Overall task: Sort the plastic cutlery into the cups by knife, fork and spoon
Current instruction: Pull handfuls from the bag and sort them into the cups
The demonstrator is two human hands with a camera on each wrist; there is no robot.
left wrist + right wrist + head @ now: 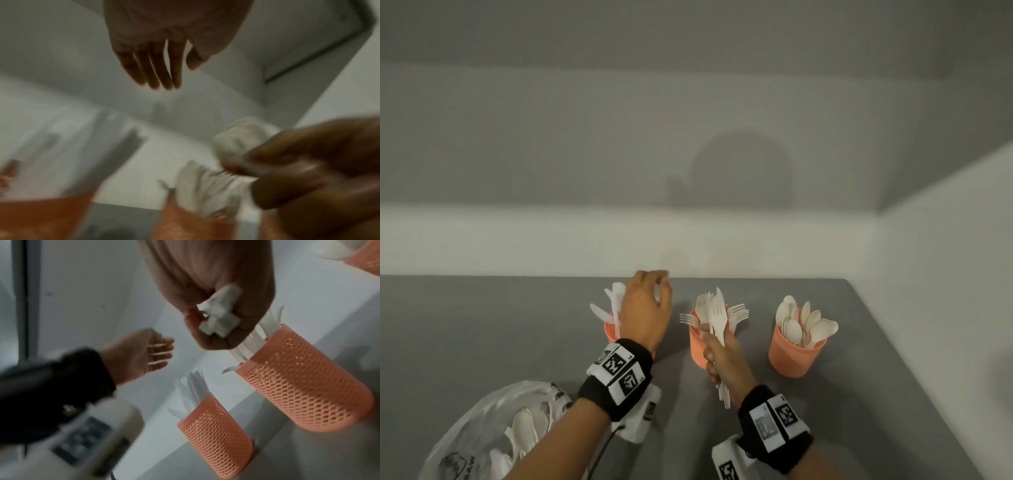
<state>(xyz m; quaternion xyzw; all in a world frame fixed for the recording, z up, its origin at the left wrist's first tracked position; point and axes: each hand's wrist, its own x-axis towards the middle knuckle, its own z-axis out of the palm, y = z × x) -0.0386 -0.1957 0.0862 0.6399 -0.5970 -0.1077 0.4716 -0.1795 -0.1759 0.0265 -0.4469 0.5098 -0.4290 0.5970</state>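
Note:
Three orange mesh cups stand in a row on the grey table. The left knife cup (610, 331) is partly hidden behind my left hand (650, 298), which hovers over it with relaxed, straight fingers (162, 68) and holds nothing. The middle fork cup (698, 349) is full of forks. The right spoon cup (796, 356) holds spoons. My right hand (722, 359) grips a bundle of white cutlery (717, 318) upright in front of the fork cup; a fork and a knife tip show in it. In the right wrist view the bundle's handle ends (220, 318) poke out of my fist.
A clear plastic bag (493, 435) with more white cutlery lies at the table's near left. White walls close off the table at the back and the right. Bare grey table (482, 325) stretches to the left of the cups.

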